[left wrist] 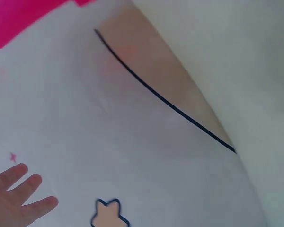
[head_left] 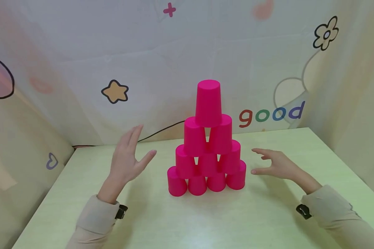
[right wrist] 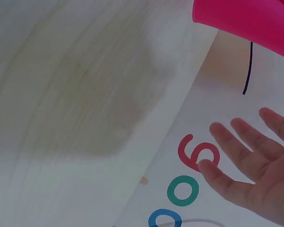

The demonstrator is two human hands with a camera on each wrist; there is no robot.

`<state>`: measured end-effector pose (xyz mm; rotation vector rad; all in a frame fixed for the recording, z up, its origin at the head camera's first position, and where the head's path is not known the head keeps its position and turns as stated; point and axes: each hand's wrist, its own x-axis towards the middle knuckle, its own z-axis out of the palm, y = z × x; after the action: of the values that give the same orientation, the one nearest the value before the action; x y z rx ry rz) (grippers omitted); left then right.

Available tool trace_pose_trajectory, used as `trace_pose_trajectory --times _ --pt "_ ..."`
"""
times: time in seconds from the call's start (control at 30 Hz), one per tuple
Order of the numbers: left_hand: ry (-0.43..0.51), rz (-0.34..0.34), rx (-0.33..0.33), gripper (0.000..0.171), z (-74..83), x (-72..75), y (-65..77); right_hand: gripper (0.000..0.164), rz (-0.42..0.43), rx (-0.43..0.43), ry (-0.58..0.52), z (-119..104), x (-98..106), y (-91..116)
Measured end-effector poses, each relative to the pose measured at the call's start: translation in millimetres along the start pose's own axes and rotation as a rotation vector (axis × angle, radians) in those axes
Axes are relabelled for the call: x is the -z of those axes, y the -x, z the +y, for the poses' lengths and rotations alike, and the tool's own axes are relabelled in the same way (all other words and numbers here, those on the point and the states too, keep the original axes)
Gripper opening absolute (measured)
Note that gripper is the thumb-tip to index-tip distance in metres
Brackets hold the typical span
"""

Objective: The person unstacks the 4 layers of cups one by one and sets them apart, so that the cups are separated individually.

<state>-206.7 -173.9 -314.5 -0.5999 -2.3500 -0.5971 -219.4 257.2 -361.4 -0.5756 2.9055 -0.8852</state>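
A pyramid of upside-down pink cups stands on the table in the head view, with one top cup [head_left: 208,103] resting across two below it. Wider rows sit under those, down to a bottom row whose leftmost cup [head_left: 177,181] is closest to the left side. My left hand [head_left: 124,157] is raised to the left of the stack, fingers spread and apart from it. On the other side my right hand [head_left: 277,165] hovers near the lower right cup [head_left: 236,175], holding nothing. Part of a pink cup [right wrist: 246,21] shows above the right hand in the right wrist view.
The pale table [head_left: 205,224] backs onto a printed cloth [head_left: 162,69] with a star and the word good. A thin black cable [head_left: 162,130] runs along the cloth behind the stack. Dark bands with small devices [head_left: 121,211] sit at both wrists.
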Motion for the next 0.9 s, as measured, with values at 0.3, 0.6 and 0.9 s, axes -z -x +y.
trace_pose_trajectory --times 0.3,0.6,0.9 --pt "0.26 -0.015 0.036 0.072 34.6 1.4 -22.2 0.066 -0.022 0.072 -0.13 0 -13 -9" --pt "0.412 0.069 -0.061 0.075 62.1 -9.7 -40.6 0.055 -0.01 0.104 -0.223 -3 -24 -12" --pt "0.484 0.077 -0.052 0.078 87.2 -16.9 -54.1 0.056 -0.014 0.137 -0.27 -8 -27 -15"
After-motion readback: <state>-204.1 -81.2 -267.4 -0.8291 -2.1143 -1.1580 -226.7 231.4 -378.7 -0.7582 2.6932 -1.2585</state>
